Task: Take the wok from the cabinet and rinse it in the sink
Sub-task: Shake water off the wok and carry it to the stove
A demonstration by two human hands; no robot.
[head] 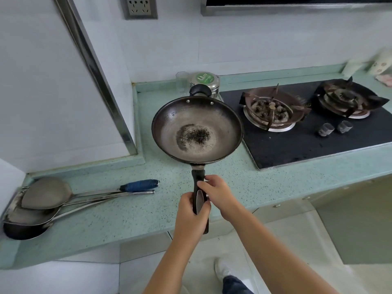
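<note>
At lower centre, the left hand [192, 213] and right hand [218, 195] both clench the long handle of the wok [197, 129], held over the counter [127, 209] mid-frame; dark specks sit in its bottom. Behind it stands a lidded tin [204, 80].

On your green speckled counter [131, 215]: two-burner gas hob [318, 132] at right, ladle [27, 223] and spatula [46, 193] stacked at the left corner, round steel tin [204, 80] by the back wall. Wall socket [139, 7] above.
</note>
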